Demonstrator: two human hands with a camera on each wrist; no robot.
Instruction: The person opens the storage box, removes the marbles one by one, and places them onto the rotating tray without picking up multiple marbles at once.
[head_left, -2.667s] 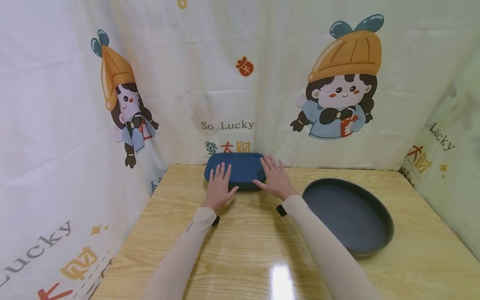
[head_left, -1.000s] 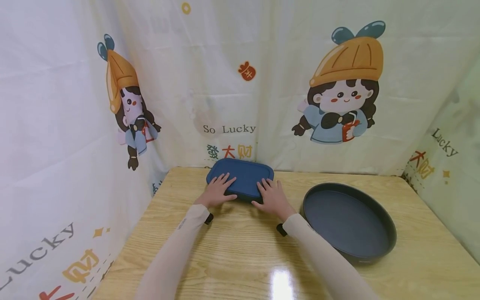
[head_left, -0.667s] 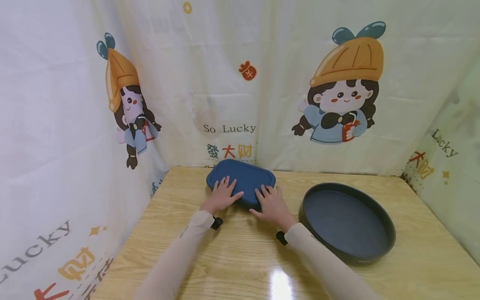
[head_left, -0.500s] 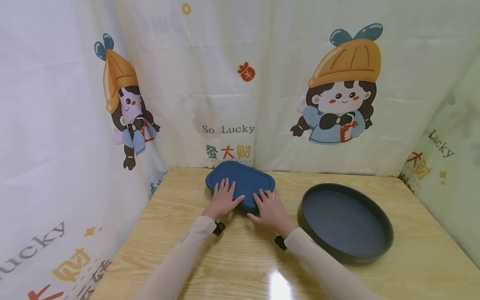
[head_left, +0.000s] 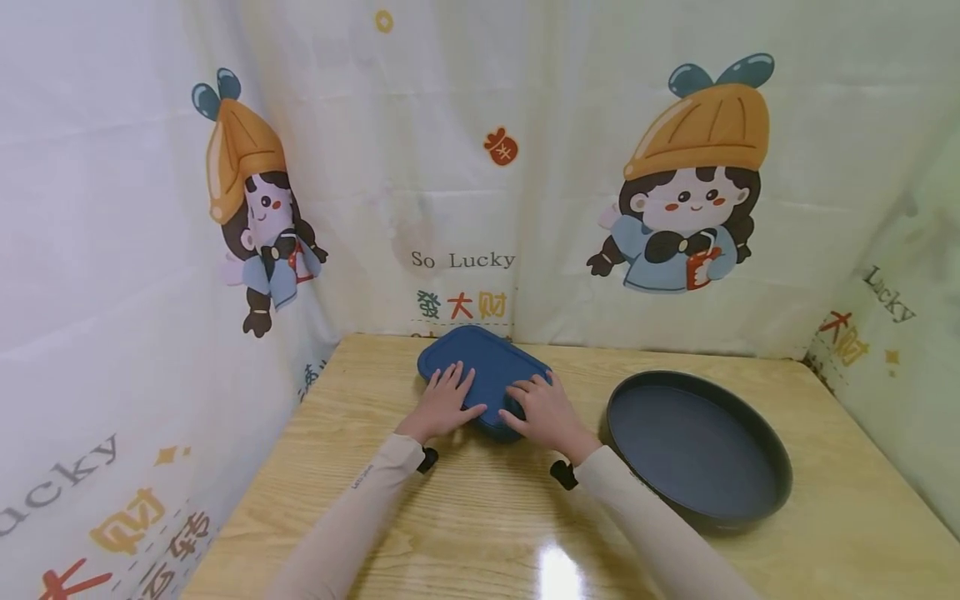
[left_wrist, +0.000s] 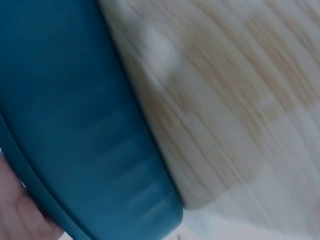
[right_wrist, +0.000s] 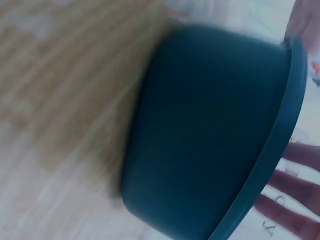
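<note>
A blue lidded box (head_left: 486, 358) with rounded corners sits at the back middle of the wooden table, turned at an angle. My left hand (head_left: 439, 406) rests on the near left part of its lid, fingers spread. At the right end, the fingers of my right hand (head_left: 551, 414) lie over the lid with the thumb by the near corner. The left wrist view has the box's ribbed side wall (left_wrist: 85, 135) close up, a bit of hand at the lower left. In the right wrist view several right-hand fingers (right_wrist: 292, 200) extend past the lid's rim (right_wrist: 280, 135).
To the right stands a round dark grey pan (head_left: 697, 446) with a raised rim, close to my right sleeve (head_left: 652, 517). A printed cloth (head_left: 570, 192) hangs along the table's back edge (head_left: 645, 352) and both sides.
Both hands have come down onto the box from above. The box has turned clockwise, its right end swinging toward me. The pan has stayed in place.
</note>
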